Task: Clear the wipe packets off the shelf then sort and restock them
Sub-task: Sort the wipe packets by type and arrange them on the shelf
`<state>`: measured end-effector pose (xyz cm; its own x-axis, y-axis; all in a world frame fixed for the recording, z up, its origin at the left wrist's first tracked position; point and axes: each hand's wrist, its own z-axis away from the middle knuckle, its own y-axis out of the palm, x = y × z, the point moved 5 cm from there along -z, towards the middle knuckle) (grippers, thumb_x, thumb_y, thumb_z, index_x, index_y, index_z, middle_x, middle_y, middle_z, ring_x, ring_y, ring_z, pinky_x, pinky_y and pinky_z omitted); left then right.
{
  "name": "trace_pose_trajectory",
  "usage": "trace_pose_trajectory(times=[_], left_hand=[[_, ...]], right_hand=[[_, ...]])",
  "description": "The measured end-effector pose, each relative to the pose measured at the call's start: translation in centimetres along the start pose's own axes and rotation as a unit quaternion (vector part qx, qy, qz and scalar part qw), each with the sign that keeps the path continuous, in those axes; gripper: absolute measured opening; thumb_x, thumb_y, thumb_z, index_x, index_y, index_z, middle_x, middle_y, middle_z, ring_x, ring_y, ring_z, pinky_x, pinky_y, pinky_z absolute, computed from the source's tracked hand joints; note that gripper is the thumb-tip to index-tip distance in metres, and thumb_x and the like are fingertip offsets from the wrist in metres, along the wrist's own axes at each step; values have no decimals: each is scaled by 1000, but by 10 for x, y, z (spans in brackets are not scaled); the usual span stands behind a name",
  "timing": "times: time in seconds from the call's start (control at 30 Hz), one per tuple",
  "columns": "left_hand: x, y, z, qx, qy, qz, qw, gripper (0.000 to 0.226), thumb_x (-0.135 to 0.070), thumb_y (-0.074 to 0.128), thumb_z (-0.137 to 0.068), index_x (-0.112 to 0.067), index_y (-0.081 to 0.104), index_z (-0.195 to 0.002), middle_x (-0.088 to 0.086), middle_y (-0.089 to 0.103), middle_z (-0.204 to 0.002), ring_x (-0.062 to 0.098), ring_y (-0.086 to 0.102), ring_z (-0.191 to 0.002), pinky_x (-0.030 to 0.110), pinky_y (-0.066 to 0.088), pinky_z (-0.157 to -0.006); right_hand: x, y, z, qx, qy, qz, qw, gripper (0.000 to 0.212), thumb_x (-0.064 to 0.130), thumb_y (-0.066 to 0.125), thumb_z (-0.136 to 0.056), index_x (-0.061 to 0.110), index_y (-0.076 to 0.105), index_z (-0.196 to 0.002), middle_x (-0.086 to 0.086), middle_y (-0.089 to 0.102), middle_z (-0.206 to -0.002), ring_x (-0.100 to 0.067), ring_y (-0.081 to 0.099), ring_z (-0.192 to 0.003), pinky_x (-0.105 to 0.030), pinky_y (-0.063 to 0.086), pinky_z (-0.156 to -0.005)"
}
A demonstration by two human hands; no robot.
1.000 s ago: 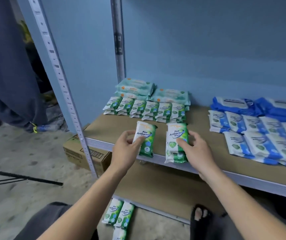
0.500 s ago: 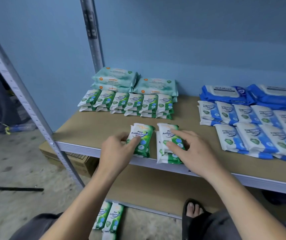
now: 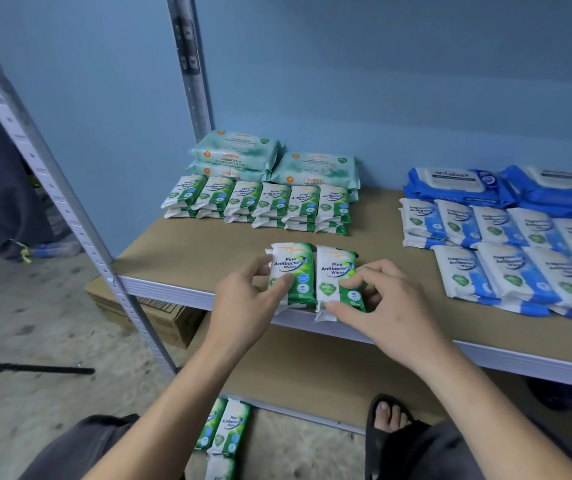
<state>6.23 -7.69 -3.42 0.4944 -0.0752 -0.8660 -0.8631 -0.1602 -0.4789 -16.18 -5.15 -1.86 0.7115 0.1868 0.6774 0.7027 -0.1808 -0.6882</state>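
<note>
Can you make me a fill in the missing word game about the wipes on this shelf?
The left hand holds a small packet that is white and ____. The big teal packs sit ____ the row of green packets. The blue packets lie on the ____ side of the shelf. Spare packets lie down below on the ____.
Missing words: green, behind, right, floor.
</note>
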Motion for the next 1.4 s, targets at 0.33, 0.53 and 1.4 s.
trace_pose_trajectory(times=[0.33, 0.53, 1.4], left_hand=[[-15, -12, 7, 79, 95, -28, 992, 62, -48, 86, -69, -23, 70, -123, -11, 61, -111, -3, 63, -89, 10, 51, -72], [-12, -11, 11, 68, 96, -8, 993, 63, -48, 89, -63, -23, 72, -119, -11, 62, -107, 1, 68, -83, 23, 58, -79], [57, -116, -28, -6, 121, -96, 988, 46, -26, 87, -76, -24, 74, -120, -12, 64, -131, 0, 63, -107, 5, 48, -84]], right_hand=[[-1, 1, -2, 31, -58, 60, 996, 38, 31, 90, -70, 20, 68, -99, 12, 55, -119, -9, 54, -103, -26, 44, -86], [-10, 0, -13, 16, -24, 19, 999, 35, 22, 89, -72, 22, 69, -100, 15, 58, -121, -13, 60, -108, -36, 50, -97], [67, 118, -56, 103, -32, -112, 988, 52, 11, 87, -75, 28, 72, -122, 0, 55, -145, -15, 63, -120, -36, 49, -107]])
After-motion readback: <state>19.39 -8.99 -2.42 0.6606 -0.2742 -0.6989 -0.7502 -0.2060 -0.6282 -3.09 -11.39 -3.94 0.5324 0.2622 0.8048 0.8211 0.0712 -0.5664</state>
